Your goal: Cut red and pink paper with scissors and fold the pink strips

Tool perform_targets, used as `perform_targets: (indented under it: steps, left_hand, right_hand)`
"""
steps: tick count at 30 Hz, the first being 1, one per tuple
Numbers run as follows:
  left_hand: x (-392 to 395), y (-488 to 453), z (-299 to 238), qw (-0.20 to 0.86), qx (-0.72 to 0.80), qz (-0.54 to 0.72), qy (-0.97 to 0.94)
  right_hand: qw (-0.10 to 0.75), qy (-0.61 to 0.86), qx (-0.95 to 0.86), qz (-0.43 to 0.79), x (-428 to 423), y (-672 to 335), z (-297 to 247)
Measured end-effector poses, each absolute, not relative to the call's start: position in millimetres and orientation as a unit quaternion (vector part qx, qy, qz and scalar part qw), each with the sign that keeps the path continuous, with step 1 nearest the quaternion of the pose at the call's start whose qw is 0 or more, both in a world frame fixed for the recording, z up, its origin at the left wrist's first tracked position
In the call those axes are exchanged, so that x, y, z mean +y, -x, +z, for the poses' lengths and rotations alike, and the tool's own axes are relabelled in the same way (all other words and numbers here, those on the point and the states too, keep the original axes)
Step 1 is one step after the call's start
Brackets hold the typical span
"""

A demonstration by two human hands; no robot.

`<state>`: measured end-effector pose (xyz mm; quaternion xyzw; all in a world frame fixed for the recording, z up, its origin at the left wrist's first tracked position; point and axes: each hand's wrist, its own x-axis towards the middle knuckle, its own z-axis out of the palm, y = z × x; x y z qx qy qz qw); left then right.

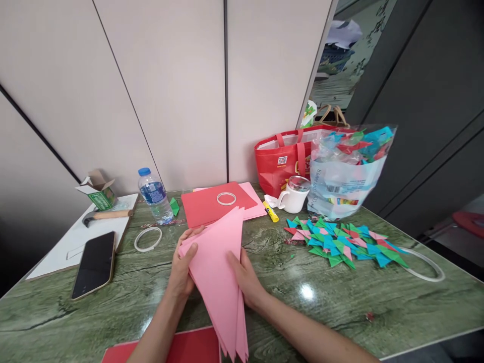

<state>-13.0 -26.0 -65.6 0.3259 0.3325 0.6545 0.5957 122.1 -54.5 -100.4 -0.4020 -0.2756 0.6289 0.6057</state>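
Observation:
A stack of pink paper, fanned at its lower end, is held up over the table between both hands. My left hand grips its left edge, thumb on the front face and fingers behind. On the right edge, my right hand closes the same way, with its thumb pressed on the front. Behind the stack lie red paper sheets with a white ring on top, and more pink sheets stick out beneath. Red paper also lies at the near edge, partly under my left forearm.
Left: a phone, hammer, small green box, water bottle and white ring. Right: a glue stick, white mug, red bag, plastic bag and folded paper pieces beside a larger ring.

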Motion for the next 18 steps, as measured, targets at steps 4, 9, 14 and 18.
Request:
perform_targets:
  steps: [4,9,14,18]
  left_hand:
    - [-22,20,-68,0.623,0.339,0.661,-0.246]
    - [-22,23,-66,0.665,0.326,0.639,-0.209]
    - [-31,15,-58,0.721,0.244,0.604,-0.234]
    - [-36,10,-60,0.72,0.227,0.608,-0.244]
  right_hand:
    - [0.595,0.364,-0.266,0.665,-57,-120,-99]
    - [0.577,0.299,-0.259,0.715,-52,-127,-90]
    - [0.6,0.348,-0.22,0.686,-48,-132,-89]
    - [0.631,0.358,-0.225,0.65,-49,-130,-89]
